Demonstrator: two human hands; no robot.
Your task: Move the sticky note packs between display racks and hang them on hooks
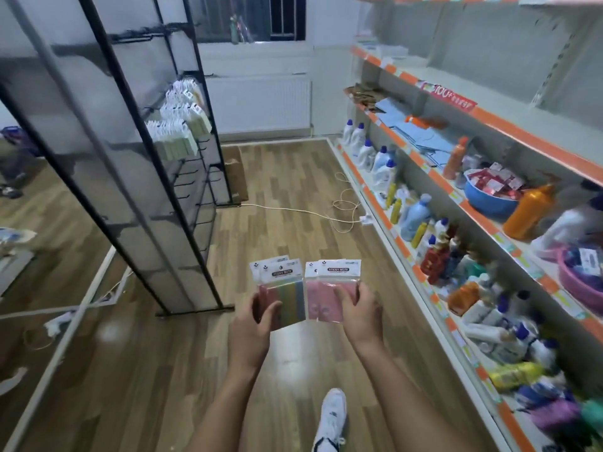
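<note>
My left hand (257, 316) grips a small stack of sticky note packs (287, 293) with multicoloured pads and white header cards. My right hand (359, 309) grips another stack of pink sticky note packs (321, 298). I hold both stacks side by side, upright, in front of me over the wooden floor. To the left stands a black wire display rack (153, 177) with bare hooks in its lower rows. More sticky note packs (177, 132) hang on its upper hooks.
A long shelf unit (483, 190) with orange price strips runs along the right, full of detergent bottles and basins. A white cable (313, 213) trails across the floor. A cardboard piece (235, 171) leans by the rack. A radiator stands at the back wall. My white shoe (331, 419) shows below.
</note>
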